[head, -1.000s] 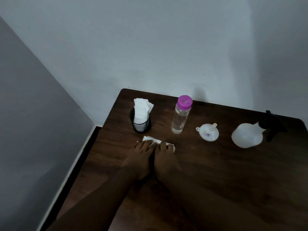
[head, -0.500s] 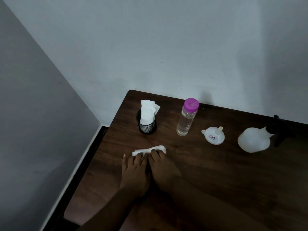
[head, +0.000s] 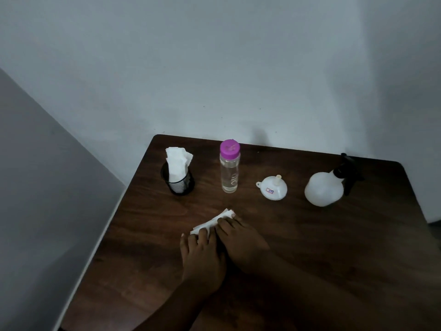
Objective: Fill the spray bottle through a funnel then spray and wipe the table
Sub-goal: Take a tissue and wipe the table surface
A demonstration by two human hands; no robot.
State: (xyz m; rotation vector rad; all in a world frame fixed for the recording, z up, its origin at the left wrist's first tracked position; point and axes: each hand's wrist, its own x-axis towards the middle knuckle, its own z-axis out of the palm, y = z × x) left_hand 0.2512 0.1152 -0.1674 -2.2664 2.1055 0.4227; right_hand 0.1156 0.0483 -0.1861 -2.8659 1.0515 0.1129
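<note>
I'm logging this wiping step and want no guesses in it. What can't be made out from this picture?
Head view only:
- Folded tissue: its near part is covered by the left hand and right hand.
- Spray bottle: opaque white wall hides any fill level.
- Funnel sticker: too small to read.
- Table: dim light, wet or dry cannot be told; near edge cut off by the frame.

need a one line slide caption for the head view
Both hands press a white tissue onto the wooden table; bottle, funnel, spray bottle behind.
</note>
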